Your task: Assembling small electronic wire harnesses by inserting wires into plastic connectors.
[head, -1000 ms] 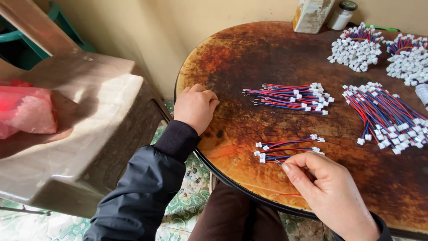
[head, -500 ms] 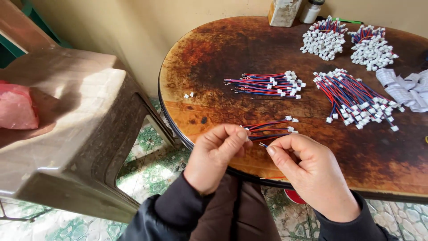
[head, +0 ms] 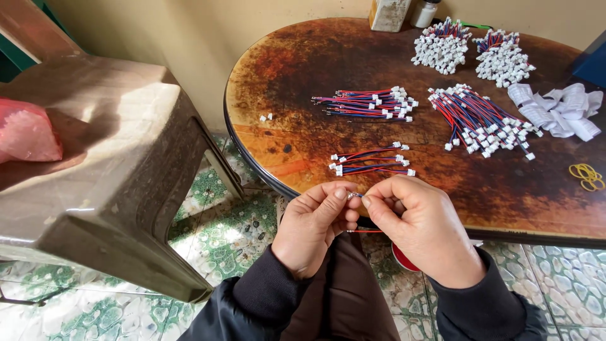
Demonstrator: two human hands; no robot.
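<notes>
My left hand point(head: 314, 227) and my right hand point(head: 420, 227) meet just in front of the round table's near edge point(head: 265, 167). Between their fingertips they pinch a small white connector point(head: 355, 196), and its red and dark wire point(head: 366, 231) hangs out below the fingers. Right beyond the hands, on the worn brown tabletop, lies a small bunch of red and blue wires with white plugs point(head: 371, 161). A larger bundle of the same wires point(head: 369, 104) rests farther back.
A fanned pile of wires point(head: 480, 120), two heaps of white connectors point(head: 442, 47) point(head: 502, 57), crumpled white strips point(head: 558, 110) and yellow rubber bands point(head: 587, 173) lie on the right. A brown plastic stool point(head: 107, 164) with a pink bag point(head: 25, 132) stands at left on green patterned tiles.
My left hand left the table's edge and joined the right hand over the small bunch. Both hands then drew back toward me, pinching one connector wire.
</notes>
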